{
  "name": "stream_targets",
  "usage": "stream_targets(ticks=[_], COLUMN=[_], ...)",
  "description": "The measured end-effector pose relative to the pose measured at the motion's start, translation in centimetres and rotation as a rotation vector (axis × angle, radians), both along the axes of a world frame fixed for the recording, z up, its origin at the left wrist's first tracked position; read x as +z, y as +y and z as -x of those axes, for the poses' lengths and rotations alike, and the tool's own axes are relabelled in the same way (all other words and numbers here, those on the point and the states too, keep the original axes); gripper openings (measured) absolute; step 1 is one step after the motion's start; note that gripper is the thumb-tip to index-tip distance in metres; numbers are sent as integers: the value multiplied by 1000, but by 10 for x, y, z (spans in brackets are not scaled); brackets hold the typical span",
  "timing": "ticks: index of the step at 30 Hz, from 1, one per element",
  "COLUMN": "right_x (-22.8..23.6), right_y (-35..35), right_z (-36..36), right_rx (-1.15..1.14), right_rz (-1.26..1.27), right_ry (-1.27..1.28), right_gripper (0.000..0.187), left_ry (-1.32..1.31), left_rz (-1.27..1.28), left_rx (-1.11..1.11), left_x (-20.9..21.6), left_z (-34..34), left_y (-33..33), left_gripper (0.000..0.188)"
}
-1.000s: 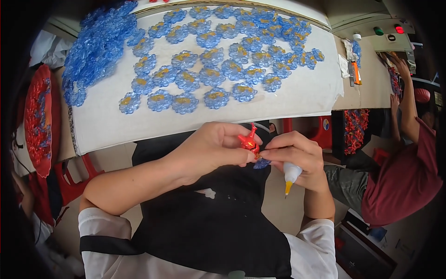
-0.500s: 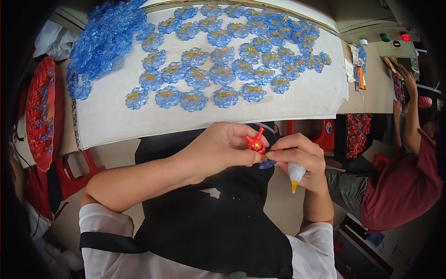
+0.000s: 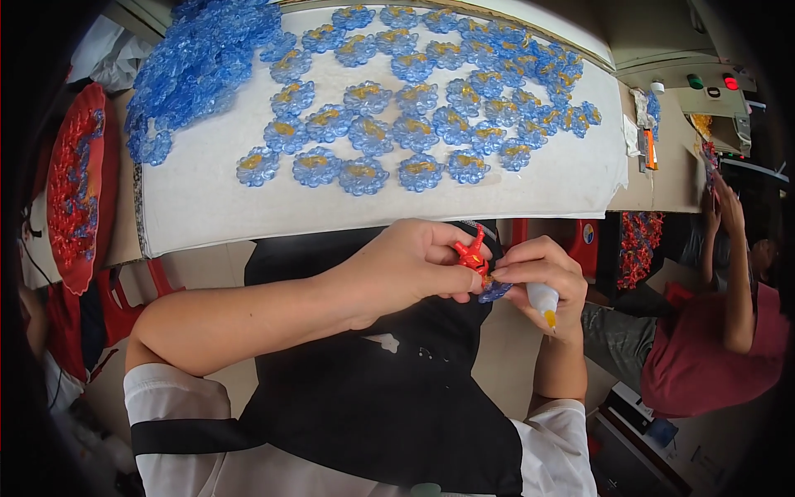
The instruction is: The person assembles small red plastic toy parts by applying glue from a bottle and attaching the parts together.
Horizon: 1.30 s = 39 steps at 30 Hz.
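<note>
While my left hand pinches the small red plastic flower, I'd steady it against the blue translucent flower my right hand grips alongside the white glue bottle.

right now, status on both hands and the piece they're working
Left hand pinching small red piece. Right hand gripping blue flower piece and glue bottle, tip down. Both pieces touching, over the lap; nothing in the way.

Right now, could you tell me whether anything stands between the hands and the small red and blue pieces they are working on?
Nothing visible does. The left hand already pinches the red piece in its fingertips, and the right hand holds the blue flower piece right against it, with a small white glue bottle tucked in the same hand.
</note>
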State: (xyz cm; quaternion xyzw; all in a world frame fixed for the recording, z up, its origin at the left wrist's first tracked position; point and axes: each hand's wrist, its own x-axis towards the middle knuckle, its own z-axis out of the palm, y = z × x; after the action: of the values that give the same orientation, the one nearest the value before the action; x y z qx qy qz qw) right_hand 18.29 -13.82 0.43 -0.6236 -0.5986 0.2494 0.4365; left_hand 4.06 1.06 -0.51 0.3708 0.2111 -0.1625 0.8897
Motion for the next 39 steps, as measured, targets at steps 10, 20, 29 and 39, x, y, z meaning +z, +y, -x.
stream_targets(ticks=[10,20,29,39], right_x=[-6,-27,-25,1], right_y=[6,8,12,21], right_z=[0,5,8,18], right_rx=[30,-23,-11,-28], right_rz=[12,-14,6,-91], right_ry=[75,631,605,-12], right_gripper=[16,18,19,26], left_ry=[28,49,27,-15], left_rz=[-45,110,38,-60], left_rx=[27,-17,-5,109], left_x=[4,7,1,5], left_z=[3,10,12,15], left_y=[5,17,16,15], left_gripper=[28,29,30,31])
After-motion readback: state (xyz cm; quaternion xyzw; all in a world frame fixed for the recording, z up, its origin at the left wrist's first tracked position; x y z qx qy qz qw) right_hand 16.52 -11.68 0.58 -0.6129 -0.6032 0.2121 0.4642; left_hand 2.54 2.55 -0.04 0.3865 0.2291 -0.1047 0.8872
